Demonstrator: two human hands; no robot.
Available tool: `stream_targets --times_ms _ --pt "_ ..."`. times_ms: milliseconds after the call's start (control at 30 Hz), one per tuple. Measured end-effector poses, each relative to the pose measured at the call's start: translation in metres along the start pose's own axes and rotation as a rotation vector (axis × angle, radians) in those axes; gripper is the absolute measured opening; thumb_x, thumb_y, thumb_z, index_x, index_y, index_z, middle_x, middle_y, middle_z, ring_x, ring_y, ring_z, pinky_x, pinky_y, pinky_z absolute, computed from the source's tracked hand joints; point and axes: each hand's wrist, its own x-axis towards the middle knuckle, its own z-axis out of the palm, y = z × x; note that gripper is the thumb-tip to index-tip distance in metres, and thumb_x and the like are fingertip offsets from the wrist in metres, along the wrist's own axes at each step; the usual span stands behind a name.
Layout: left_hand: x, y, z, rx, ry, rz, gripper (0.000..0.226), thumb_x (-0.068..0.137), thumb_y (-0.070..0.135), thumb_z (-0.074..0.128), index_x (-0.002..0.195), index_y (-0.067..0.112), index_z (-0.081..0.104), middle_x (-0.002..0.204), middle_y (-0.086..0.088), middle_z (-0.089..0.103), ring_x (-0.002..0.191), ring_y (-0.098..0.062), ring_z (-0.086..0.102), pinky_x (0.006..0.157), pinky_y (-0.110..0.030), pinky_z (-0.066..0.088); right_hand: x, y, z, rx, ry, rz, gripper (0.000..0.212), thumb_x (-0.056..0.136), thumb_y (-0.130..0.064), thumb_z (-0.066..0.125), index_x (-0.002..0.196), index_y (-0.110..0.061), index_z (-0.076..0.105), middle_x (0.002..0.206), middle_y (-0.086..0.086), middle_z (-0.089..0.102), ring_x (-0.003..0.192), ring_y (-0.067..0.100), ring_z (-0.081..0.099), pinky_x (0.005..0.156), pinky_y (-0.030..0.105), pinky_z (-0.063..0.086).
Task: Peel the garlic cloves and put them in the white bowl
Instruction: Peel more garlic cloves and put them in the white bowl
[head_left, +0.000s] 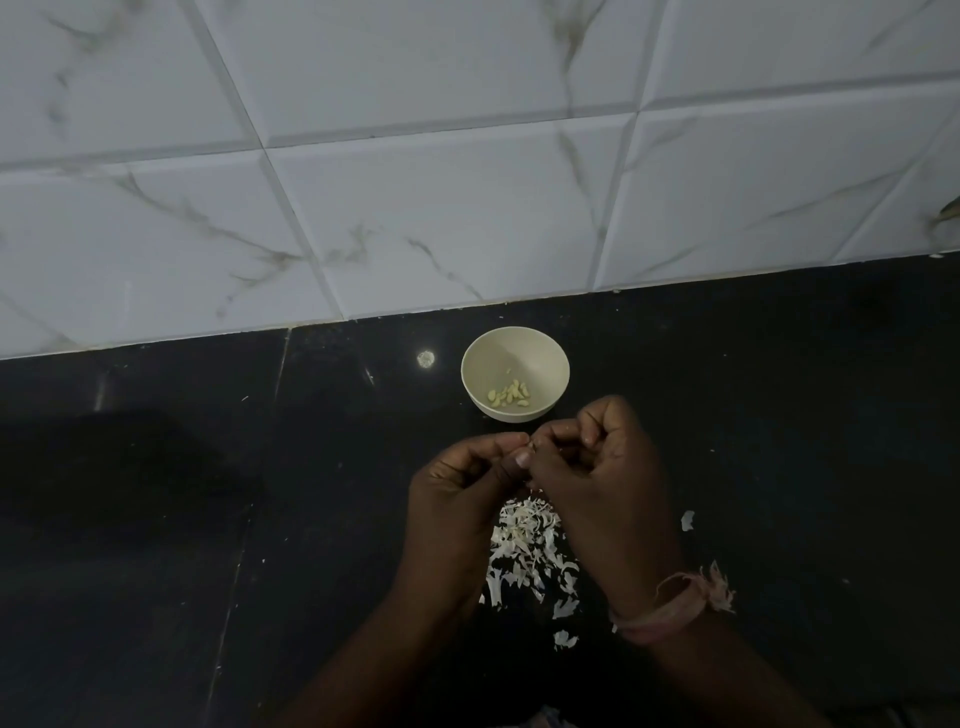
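Two hands: left hand and right hand pinch one garlic clove | clove axis hidden | white bowl upright

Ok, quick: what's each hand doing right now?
Left hand: fingers pinched shut on a garlic clove, barely visible.
Right hand: fingers closed on the same clove.

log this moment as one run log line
hands: left hand + right hand pinching clove | small round white bowl: peeled cloves | skins: counter

White bowl, pale yellow cloves, black counter, grey-veined white tiles
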Motion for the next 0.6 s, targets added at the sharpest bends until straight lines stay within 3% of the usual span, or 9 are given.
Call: stream_targets --times_ms 100,200,267,367,600 --pt "0.001 -0.001 0.001 -0.068 -0.043 -0.054 0.018 0.074 0.013 0.076 0.091 0.008 0.078 0.089 -0.019 0.073 0.08 -0.028 0.07 0.077 -0.036 0.059 0.001 -0.003 -0.003 0.116 -0.024 0.074 0.038 0.075 -0.018 0.076 0.077 -0.031 0.041 0.077 0.014 0.067 0.071 0.032 0.07 0.065 0.047 0.062" --pt "0.001 0.0 0.005 -0.186 -0.073 -0.135 0.018 0.081 0.006 0.067 0.097 -0.003 0.067 0.077 -0.015 0.065 0.064 -0.017 0.061 0.061 -0.025 0.055 0.003 -0.007 -0.004 0.202 -0.036 0.158 0.036 0.084 0.002 0.07 0.081 -0.016 0.038 0.077 0.025 0.065 0.061 0.029 0.069 0.059 0.036 0.059" --pt "0.002 0.001 0.007 -0.233 -0.081 -0.177 0.016 0.085 0.004 0.062 0.098 -0.005 0.062 0.074 -0.012 0.061 0.06 -0.013 0.056 0.058 -0.022 0.051 0.003 -0.009 -0.003 0.261 -0.052 0.208 0.035 0.086 0.009 0.064 0.082 -0.013 0.037 0.079 0.033 0.062 0.059 0.03 0.067 0.059 0.038 0.059" --pt "0.004 -0.002 0.006 -0.261 -0.087 -0.224 0.013 0.091 0.009 0.06 0.098 -0.002 0.062 0.075 -0.009 0.06 0.065 -0.012 0.053 0.066 -0.023 0.048 0.004 -0.012 -0.002 0.345 -0.054 0.251 0.036 0.087 0.012 0.06 0.082 -0.014 0.037 0.08 0.038 0.059 0.059 0.027 0.064 0.059 0.041 0.058" --pt "0.005 -0.003 0.008 -0.308 -0.063 -0.291 0.014 0.095 0.011 0.057 0.091 0.003 0.068 0.074 -0.007 0.059 0.065 -0.01 0.053 0.062 -0.018 0.048 0.005 -0.006 0.0 0.39 -0.034 0.295 0.032 0.089 0.011 0.059 0.085 -0.013 0.039 0.076 0.025 0.064 0.062 0.03 0.064 0.056 0.041 0.058"
